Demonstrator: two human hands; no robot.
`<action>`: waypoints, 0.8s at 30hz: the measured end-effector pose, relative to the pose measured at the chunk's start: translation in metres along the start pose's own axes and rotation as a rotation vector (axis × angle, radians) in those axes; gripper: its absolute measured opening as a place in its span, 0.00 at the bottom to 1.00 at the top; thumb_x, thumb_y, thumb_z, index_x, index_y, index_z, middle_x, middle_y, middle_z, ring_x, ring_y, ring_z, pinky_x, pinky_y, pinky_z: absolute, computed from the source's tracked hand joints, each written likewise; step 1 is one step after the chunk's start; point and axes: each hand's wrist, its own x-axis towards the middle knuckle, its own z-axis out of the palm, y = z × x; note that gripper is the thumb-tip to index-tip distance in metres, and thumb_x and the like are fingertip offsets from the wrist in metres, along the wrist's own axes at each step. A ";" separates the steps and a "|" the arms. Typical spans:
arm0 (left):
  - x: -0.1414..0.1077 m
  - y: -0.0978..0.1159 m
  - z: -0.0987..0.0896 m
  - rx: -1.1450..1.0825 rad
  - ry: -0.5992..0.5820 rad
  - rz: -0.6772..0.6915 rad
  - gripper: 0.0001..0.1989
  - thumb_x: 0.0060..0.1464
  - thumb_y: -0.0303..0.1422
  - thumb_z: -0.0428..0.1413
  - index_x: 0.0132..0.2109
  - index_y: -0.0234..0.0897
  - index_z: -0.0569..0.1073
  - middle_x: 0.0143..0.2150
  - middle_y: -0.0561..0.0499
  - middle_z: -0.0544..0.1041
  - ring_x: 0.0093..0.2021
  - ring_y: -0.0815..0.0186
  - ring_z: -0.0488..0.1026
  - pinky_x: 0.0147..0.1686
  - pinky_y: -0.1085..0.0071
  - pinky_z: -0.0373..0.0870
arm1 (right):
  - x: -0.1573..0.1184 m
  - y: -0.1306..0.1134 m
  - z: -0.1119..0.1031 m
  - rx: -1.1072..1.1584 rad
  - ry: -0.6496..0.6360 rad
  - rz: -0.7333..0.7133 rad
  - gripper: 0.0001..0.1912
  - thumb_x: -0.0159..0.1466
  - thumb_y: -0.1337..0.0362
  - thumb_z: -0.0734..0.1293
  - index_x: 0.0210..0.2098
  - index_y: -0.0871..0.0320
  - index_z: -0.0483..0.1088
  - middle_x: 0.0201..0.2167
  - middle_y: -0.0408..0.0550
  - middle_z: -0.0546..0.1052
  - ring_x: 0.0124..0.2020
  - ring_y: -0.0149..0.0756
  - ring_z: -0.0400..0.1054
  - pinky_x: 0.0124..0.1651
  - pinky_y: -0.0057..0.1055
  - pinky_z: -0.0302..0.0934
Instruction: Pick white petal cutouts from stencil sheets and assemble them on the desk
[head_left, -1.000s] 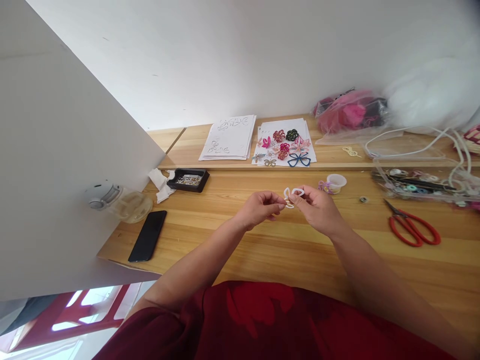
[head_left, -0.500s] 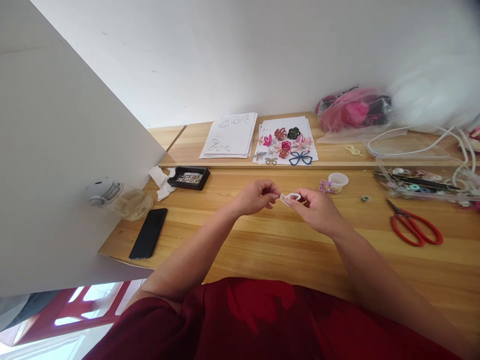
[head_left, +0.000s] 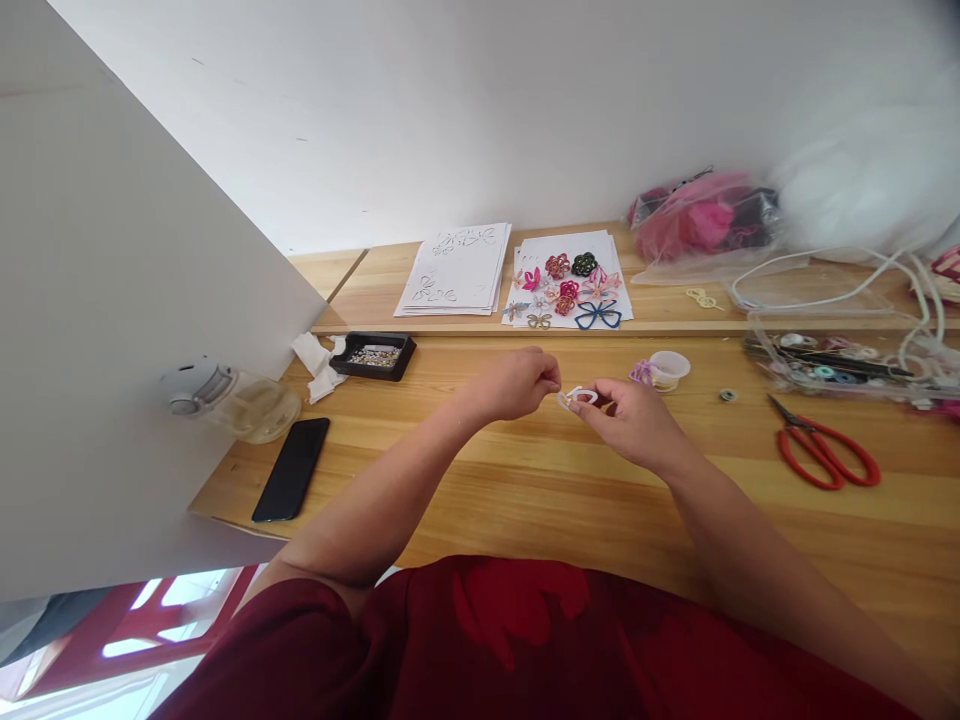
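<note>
Between thumb and fingers, my right hand (head_left: pixel 628 415) pinches a small white looped piece (head_left: pixel 582 397) above the wooden table (head_left: pixel 525 480). Just left of that piece is my left hand (head_left: pixel 527 382), its fingers closed together with the tips near the piece's left edge. Whatever those fingertips hold is too small to make out. Beyond the hands, colourful looped flowers and butterflies (head_left: pixel 568 292) lie on white sheets. A white cup (head_left: pixel 670 369) with purple loops beside it stands to the right of my right hand.
Red-handled scissors (head_left: pixel 825 445), a small metal bobbin (head_left: pixel 727 396) and a clear box of supplies (head_left: pixel 847 360) lie at the right. On the left are a black tray of beads (head_left: pixel 374 357), a phone (head_left: pixel 292 470), white tissue (head_left: pixel 319 365) and a glass jar (head_left: pixel 262 405).
My left hand has turned, and its fingers have closed more tightly together near the white piece. My right hand keeps its pinch. The whole view has shifted slightly.
</note>
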 end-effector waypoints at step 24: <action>-0.002 -0.001 0.009 -0.237 -0.022 -0.106 0.04 0.52 0.29 0.56 0.31 0.33 0.75 0.27 0.52 0.75 0.26 0.71 0.68 0.27 0.75 0.62 | 0.001 -0.001 0.001 -0.044 0.015 0.047 0.12 0.60 0.55 0.67 0.25 0.56 0.69 0.21 0.43 0.72 0.19 0.30 0.59 0.23 0.30 0.50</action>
